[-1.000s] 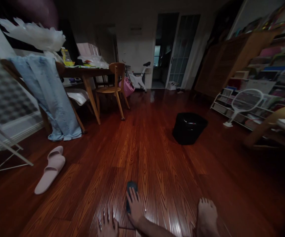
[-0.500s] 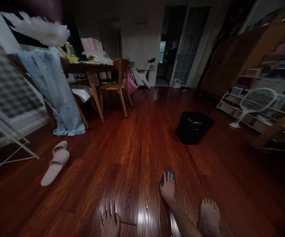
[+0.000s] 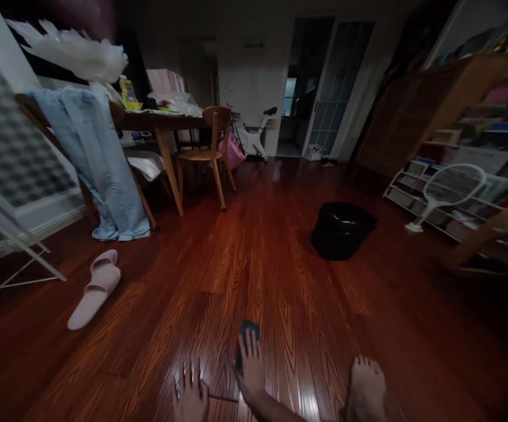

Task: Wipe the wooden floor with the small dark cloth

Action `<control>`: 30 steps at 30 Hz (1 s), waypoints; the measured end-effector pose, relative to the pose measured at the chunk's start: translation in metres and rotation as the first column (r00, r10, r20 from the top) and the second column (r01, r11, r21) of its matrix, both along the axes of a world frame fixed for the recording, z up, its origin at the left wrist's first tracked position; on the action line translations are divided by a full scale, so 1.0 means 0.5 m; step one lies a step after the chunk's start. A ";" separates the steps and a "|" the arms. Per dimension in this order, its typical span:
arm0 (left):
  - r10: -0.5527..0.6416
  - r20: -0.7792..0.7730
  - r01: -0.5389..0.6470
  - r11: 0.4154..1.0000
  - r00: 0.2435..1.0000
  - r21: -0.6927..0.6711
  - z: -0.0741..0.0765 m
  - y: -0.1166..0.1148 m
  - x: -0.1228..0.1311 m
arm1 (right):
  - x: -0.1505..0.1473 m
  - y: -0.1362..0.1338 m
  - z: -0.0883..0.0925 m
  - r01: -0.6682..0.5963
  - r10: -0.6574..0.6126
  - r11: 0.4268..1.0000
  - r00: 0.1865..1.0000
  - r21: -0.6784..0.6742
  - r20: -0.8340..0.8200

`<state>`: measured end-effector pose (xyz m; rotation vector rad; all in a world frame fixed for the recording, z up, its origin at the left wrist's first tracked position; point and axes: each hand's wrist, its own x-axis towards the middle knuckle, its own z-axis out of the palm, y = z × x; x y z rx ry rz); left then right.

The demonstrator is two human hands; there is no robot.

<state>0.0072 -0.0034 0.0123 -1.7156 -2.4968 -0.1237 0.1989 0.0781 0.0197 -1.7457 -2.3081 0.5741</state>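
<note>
My right hand lies flat on a small dark teal cloth on the glossy red-brown wooden floor, fingers stretched forward over it. My left hand rests on the floor at the bottom edge, fingers spread, holding nothing. A thin dark stick lies on the floor between the two hands, one end at my left hand. My bare foot shows at the lower right.
A black bin stands ahead on the right. Pink slippers lie at the left, near a white rack. Behind are a wooden table with jeans hung over it, a chair and shelves.
My right hand slid the cloth out to the right and forward, then back left and nearer to me. My left hand stayed planted on the floor.
</note>
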 end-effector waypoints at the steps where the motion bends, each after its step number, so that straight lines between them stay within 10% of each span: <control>1: 0.000 -0.006 0.000 1.000 1.000 -0.006 0.001 0.001 0.000 | -0.018 -0.016 0.003 -0.090 0.090 0.996 0.996 -0.020 -0.029; 5: 0.012 -0.047 -0.013 1.000 0.999 -0.024 0.005 0.002 0.002 | -0.036 -0.037 0.016 -0.329 0.322 0.943 0.939 -0.048 -0.120; 9: -0.002 -0.056 0.000 1.000 0.998 -0.028 0.014 0.000 0.006 | 0.017 0.020 0.037 -0.313 0.309 0.947 0.950 -0.078 -0.051; 14: 0.000 -0.037 0.001 1.000 0.999 0.014 0.012 0.000 0.009 | 0.171 0.105 0.041 0.174 -0.178 0.984 0.974 0.042 0.140; 21: 0.010 -0.011 -0.009 1.000 1.000 0.015 0.008 0.003 0.019 | 0.366 0.080 -0.031 0.594 -0.643 0.750 0.757 0.291 0.115; 25: -0.004 0.024 0.003 1.000 1.000 0.016 0.031 0.002 0.021 | 0.313 0.034 -0.044 0.642 -0.693 0.706 0.713 0.300 0.105; 30: -0.027 0.108 0.020 0.998 0.994 0.066 0.047 -0.003 0.019 | 0.132 -0.055 -0.022 0.365 -0.374 0.926 0.920 0.090 0.117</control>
